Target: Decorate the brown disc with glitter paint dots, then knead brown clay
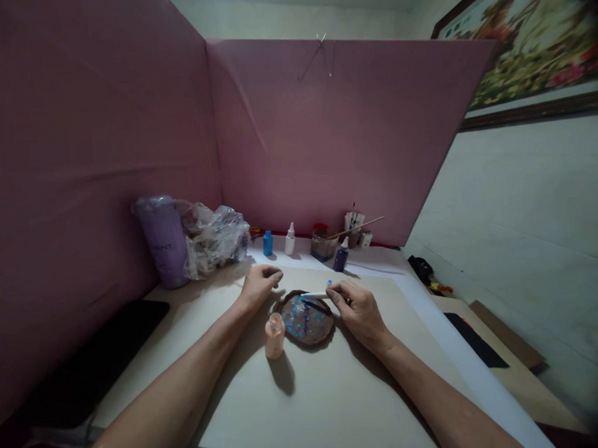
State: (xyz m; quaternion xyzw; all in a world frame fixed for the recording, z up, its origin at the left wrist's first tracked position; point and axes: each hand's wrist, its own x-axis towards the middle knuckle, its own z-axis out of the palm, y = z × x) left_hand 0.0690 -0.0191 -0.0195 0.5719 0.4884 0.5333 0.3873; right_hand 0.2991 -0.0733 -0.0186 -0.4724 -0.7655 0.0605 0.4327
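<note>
A round brown clay-like piece (308,323) with a raised, uneven rim lies on the pale board, its surface speckled with blue and some lighter paint. My right hand (358,310) pinches a slim white stick (314,295), which reaches left across the piece's far edge; its tip is too small to make out. Just off the far left rim, my left hand (262,284) rests with fingers curled together and nothing visible in them. An uncapped bottle of peach paint (274,336) stands at the piece's near left side. Beyond my right fingers sits a small blue object (329,284).
Behind stand a blue bottle (267,243), a white bottle (290,239), a dark purple bottle (340,255), a jar (322,244) with a brush across it, and a brush holder (353,232). A purple tumbler (163,245) and crumpled plastic bag (216,237) are left. Pink panels (349,131) enclose the back and left.
</note>
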